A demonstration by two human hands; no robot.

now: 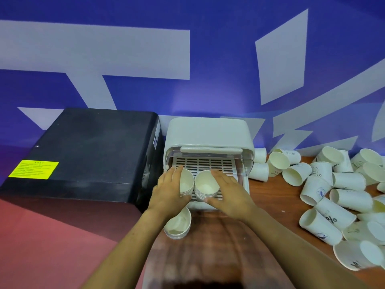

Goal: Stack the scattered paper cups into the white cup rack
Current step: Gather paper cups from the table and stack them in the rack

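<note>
Both hands are at the white rack (pixel 208 132): the left hand (pixel 169 189) grips one cup stack (pixel 186 183), and the right hand (pixel 228 193) rests flat-fingered against another (pixel 206 185), both upright on its grille. The loose cups (pixel 325 192) lie on the table to the right, so the right hand looks the nearer one for the next reach.

Two bare arms come in from the bottom edge, and no sleeves show on them. The left hand (pixel 168 190) and the right hand (pixel 229 192) wear no gloves. No rings, watch or bands can be seen on the fingers or wrists.
</note>
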